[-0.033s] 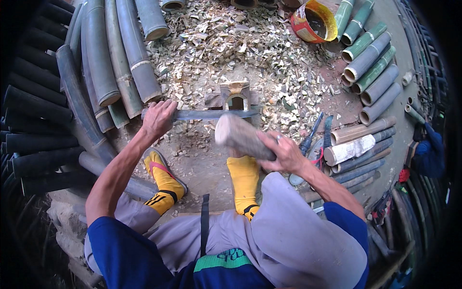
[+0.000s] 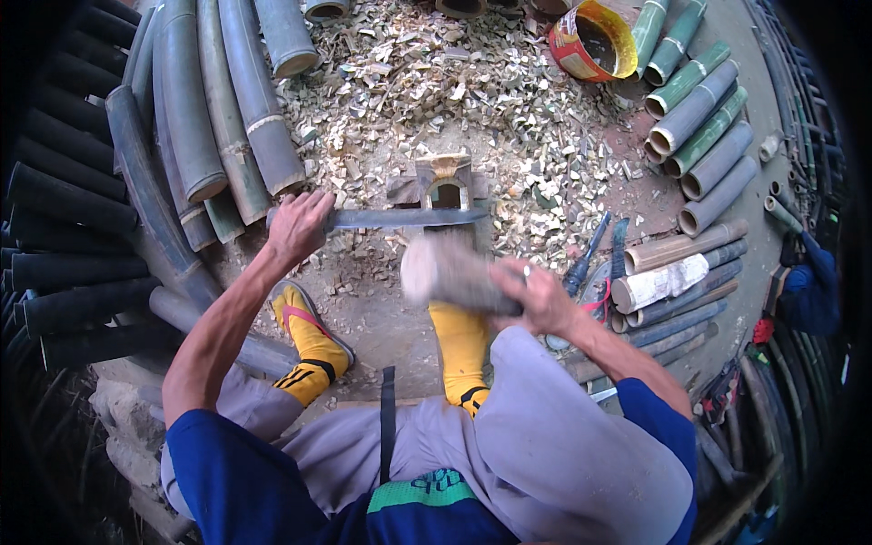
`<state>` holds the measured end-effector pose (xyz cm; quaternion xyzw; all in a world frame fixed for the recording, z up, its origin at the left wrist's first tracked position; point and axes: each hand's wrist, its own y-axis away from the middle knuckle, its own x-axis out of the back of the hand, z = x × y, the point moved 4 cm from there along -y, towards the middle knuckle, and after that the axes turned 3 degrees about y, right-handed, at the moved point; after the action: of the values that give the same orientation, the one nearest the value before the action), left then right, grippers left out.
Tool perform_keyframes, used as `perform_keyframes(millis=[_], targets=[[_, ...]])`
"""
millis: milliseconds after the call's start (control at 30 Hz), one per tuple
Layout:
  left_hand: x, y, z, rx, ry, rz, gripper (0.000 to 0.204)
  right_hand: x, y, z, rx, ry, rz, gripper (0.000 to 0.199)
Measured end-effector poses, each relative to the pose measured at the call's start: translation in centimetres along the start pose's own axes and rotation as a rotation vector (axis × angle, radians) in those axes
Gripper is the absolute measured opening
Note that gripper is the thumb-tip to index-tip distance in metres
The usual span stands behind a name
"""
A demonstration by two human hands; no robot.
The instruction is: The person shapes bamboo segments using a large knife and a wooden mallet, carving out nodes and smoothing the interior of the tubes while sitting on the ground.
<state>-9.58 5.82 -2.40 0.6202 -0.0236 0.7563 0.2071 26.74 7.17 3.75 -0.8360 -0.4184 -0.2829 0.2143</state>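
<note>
My left hand (image 2: 302,222) is wrapped round the handle of a long flat machete (image 2: 400,218), held level with its blade pointing right. The blade lies across the front of a wooden block (image 2: 445,165) with an arched opening in it, close to its lower edge; whether they touch I cannot tell. My right hand (image 2: 543,295) grips a thick, round wooden mallet (image 2: 454,272). Blurred by motion, the mallet's pale end is just below the blade, above my yellow-socked right foot (image 2: 459,336).
Wood chips (image 2: 436,73) cover the ground ahead. Long bamboo poles (image 2: 191,100) lie at left, shorter bamboo pieces (image 2: 695,109) at right. A red-and-yellow bucket (image 2: 627,45) stands at the far right. Tools (image 2: 590,250) lie beside my right hand. Another person's blue sleeve (image 2: 813,282) shows at the right edge.
The mallet has shifted slightly down and left and is more blurred. My right hand has moved slightly with it. My left hand and the machete stay almost where they were.
</note>
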Motion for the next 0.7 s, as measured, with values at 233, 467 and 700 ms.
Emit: perform_keyframes(millis=[233, 467, 700], targets=[[0.2, 0.5, 1.2, -0.006, 0.021, -0.008, 0.026, 0.9, 0.2, -1.8, 0.038, -0.011, -0.015, 0.071], [-0.2, -0.5, 0.3, 0.018, 0.021, -0.049, 0.025, 0.6, -0.1, -0.5, 0.263, 0.070, -0.018, 0.068], [-0.8, -0.1, 0.0, 0.026, 0.015, -0.027, 0.025, 1.5, -4.8, 0.7, -0.081, 0.124, 0.009, 0.082]])
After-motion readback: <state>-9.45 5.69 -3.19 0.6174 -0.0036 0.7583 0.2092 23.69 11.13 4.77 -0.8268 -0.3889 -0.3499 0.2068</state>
